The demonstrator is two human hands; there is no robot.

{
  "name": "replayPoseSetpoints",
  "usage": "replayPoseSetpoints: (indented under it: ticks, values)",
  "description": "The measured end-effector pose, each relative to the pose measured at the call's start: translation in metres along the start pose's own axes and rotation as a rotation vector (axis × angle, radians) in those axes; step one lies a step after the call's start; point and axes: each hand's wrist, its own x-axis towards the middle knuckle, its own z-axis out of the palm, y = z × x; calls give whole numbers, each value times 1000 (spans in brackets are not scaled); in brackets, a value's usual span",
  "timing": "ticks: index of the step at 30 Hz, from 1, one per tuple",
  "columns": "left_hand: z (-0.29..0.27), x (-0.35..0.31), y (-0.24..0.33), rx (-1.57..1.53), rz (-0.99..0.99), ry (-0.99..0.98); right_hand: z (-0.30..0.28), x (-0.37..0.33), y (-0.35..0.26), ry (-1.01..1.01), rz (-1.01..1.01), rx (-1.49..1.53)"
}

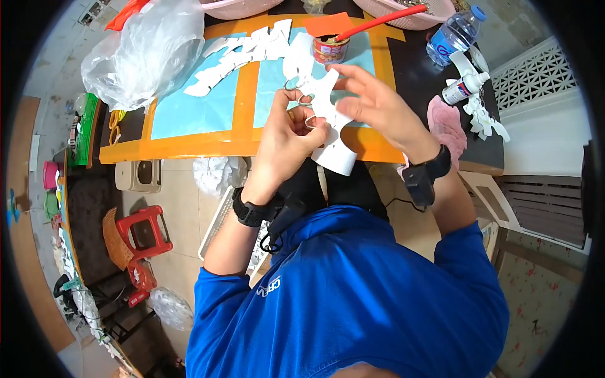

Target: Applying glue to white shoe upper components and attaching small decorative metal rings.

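Smooth scalloped white strip (324,104) curves against left fingers (285,101).

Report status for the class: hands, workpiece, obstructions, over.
Left hand holding white cutout strip. Right hand at its right edge, contact unclear. Tin with red stick just beyond.

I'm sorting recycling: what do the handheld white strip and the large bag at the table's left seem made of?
White strip: matte, perhaps card or coated paper; its lower end curves smoothly. Large bag: probably thin plastic film, translucent, with glossy crinkles.
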Motion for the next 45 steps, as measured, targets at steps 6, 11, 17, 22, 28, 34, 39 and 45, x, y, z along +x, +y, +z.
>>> replayPoseSetpoints:
  ticks: [6, 11, 17, 22, 28, 34, 39, 45]
  values:
    - [-1, -5, 14, -77, -186, -87, 2, -4, 2, 4, -90, -118]
    - [-13, -7, 4, -429, -171, -159, -1, -2, -6, -3, -81, -123]
    - [-13, -2, 4, -248, -211, -146, -4, 2, -1, -38, -85, -166]
    - [-7, -1, 7, -152, -165, -153, -1, 2, -8, -50, -41, -191]
    - [-4, -2, 5, -78, -172, -50, 0, 9, -1, -39, -66, -153]
    - [1, -6, 3, -123, -109, 92, 10, 3, 1, 123, 13, -142]
    - [12, -3, -13, -121, 10, 177, 20, 3, 17, 144, -65, -134]
    - [15, -5, -18, -150, 47, 201, 15, 6, 22, 152, -31, -104]
